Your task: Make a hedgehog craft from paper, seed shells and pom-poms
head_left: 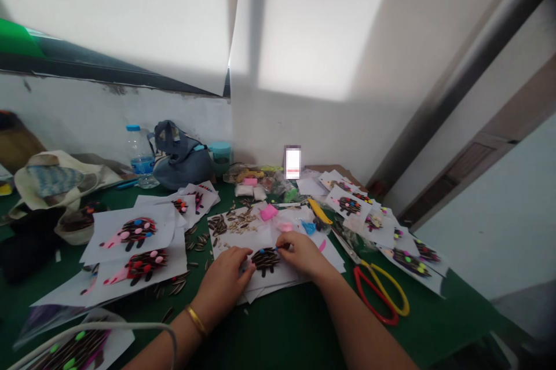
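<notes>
Between my hands, a dark hedgehog figure made of sunflower seeds (264,260) lies on white paper (282,277), with a blue dot on its back. My right hand (299,251) pinches at the figure's upper right, with a small blue piece of clay (277,248) showing at its fingertips. My left hand (230,274) rests on the paper at the figure's left side, fingers loosely bent and thumb apart from them. Loose sunflower seeds (241,220) and a pink clay lump (269,212) lie just beyond. Blue clay (308,227) sits on plastic wrap near my right hand.
Scissors (377,289) with red and yellow handles lie at right, near a yellow cutter (319,211). Finished seed pictures (134,234) pile up at left, with more seed pictures (391,234) at right. A water bottle (141,158) and a blue bag (185,158) stand by the wall.
</notes>
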`<state>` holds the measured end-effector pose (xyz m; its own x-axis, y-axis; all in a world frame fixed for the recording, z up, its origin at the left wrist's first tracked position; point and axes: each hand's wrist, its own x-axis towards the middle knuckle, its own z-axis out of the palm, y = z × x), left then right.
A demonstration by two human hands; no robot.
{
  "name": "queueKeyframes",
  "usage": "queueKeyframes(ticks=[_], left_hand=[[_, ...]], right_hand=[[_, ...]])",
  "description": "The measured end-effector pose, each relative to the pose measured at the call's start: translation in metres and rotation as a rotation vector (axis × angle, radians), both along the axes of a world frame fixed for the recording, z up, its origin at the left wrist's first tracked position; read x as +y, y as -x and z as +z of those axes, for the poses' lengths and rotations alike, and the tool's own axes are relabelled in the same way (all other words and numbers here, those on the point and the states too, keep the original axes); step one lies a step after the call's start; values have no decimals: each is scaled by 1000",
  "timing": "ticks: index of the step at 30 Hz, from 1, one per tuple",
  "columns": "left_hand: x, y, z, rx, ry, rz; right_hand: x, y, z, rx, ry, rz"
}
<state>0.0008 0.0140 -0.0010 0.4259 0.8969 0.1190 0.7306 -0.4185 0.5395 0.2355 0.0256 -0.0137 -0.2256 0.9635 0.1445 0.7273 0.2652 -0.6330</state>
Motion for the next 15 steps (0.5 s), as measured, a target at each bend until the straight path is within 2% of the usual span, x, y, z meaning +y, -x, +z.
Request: queueKeyframes(ticks=[4,7,11,15], left_hand=[[0,0,0,-3,7,-1],[0,0,-2,-5,2,-5],[1,1,-4,-4,-7,-8],[1,1,-5,3,-22,-15]], right_hand=[[-1,5,3,-12,-57,55],[0,9,3,-10,-130,44],[1,13,1,-10,-118,16],[-1,15,2,3,-106,70]])
